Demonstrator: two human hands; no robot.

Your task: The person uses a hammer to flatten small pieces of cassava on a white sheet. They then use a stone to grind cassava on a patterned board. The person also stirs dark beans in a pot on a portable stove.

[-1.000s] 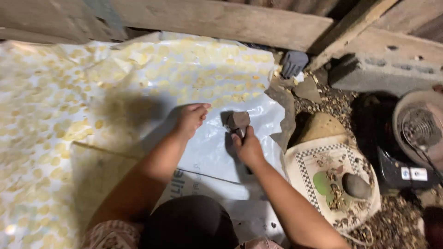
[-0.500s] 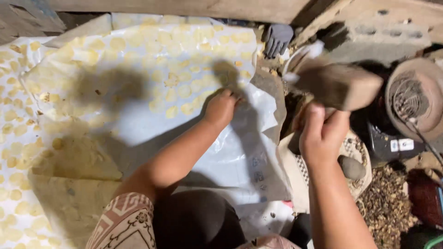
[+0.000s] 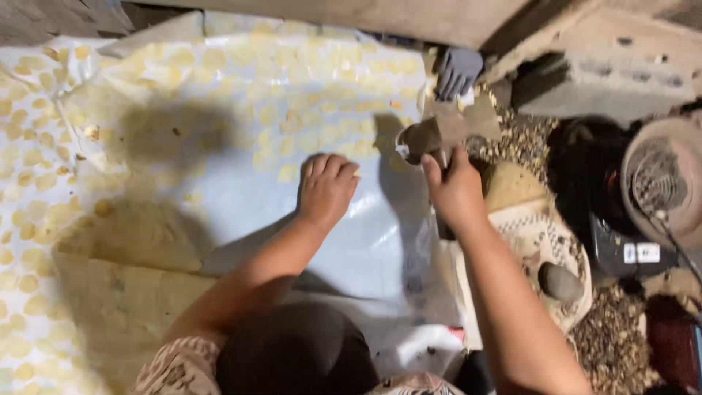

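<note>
My right hand [image 3: 455, 192] is shut on the handle of a grey-brown blocky tool [image 3: 433, 132], held up over the right edge of a white plastic sheet [image 3: 219, 197]. The tool is blurred and I cannot tell what kind it is. My left hand [image 3: 327, 187] lies flat, palm down, on a bare patch of the sheet, a little left of the tool. It holds nothing. Several thin yellow round slices [image 3: 289, 173] are spread over the sheet, the nearest just beyond my left fingertips.
A woven tray [image 3: 537, 234] holding a grey stone [image 3: 560, 282] lies on gravel to the right. Beyond it are a small fan [image 3: 658, 175] and a concrete block [image 3: 585, 80]. A grey glove [image 3: 457, 69] lies at the sheet's far corner. Brown sacking [image 3: 131, 292] covers the lower left.
My right hand swung the tool from beside my left hand out over the woven tray, then back to the sheet's right edge. My left hand stayed flat on the sheet.
</note>
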